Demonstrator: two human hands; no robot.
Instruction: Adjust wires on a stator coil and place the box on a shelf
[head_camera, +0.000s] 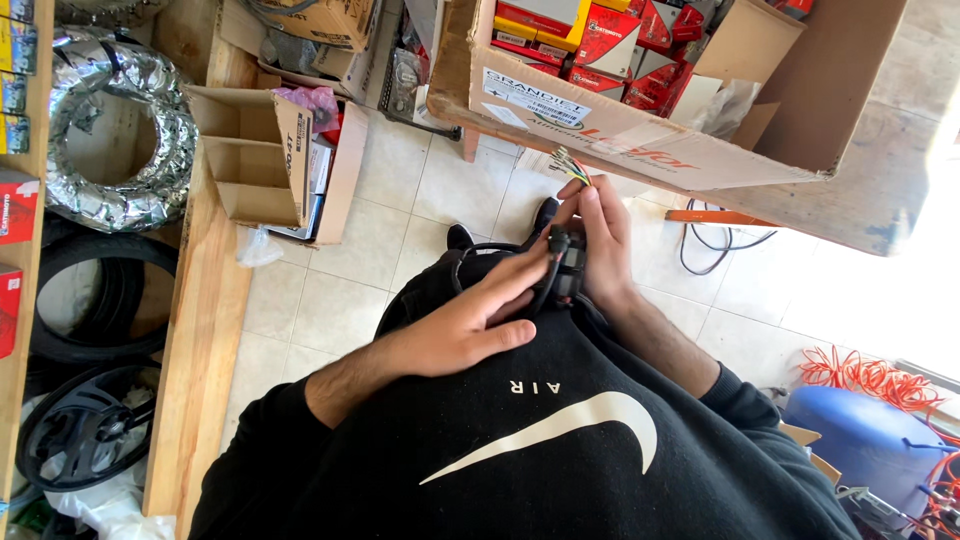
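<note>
My right hand (603, 240) grips a small black plastic switch unit (566, 262) held in front of my chest. A black cable runs from it, and a bundle of coloured wires (572, 165) sticks out above my right fingers. My left hand (462, 322) lies flat against the unit from the left, its fingers stretched along the black cable and touching the unit's side. Both forearms come out of pushed-up black sleeves.
A large cardboard box (640, 150) full of red and yellow cartons stands just beyond my hands. Wooden shelving (200, 330) at left holds tyres (95, 290) and a foil-wrapped ring (120, 130). Orange cable (860, 375) and a blue seat (860, 440) lie at right on the tiled floor.
</note>
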